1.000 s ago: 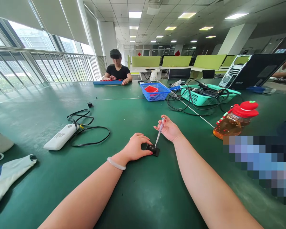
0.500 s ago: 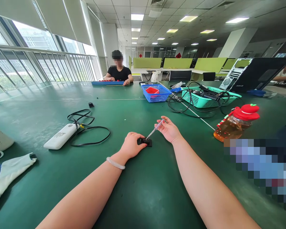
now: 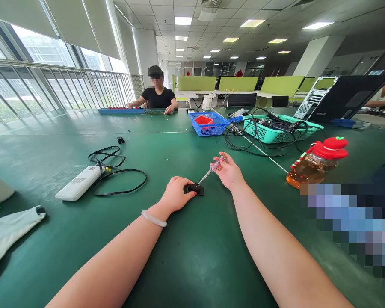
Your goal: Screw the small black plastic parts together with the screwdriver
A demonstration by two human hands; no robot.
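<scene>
On the green table, my left hand (image 3: 176, 193) is closed around the left side of a small black block (image 3: 198, 189), with the thumb along its near edge. Round details show on the block's top, too small to make out. My right hand (image 3: 229, 171) pinches a thin screwdriver (image 3: 211, 171) with a clear handle, slanted down to the left. Its tip is at the top of the block; whether it touches there I cannot tell.
A white power bank (image 3: 80, 183) with a black cable lies left. Beyond my hands are a blue basket (image 3: 208, 129) and a green basket (image 3: 269, 136) of cables. A red-capped jar (image 3: 314, 164) stands right. Across the table sits a person (image 3: 158, 96) beside a blue tray (image 3: 122, 111).
The screwdriver's tip has shifted slightly right on the block, and my right hand has risen a little. Across the table, the blue tray has slid left with the person's arm.
</scene>
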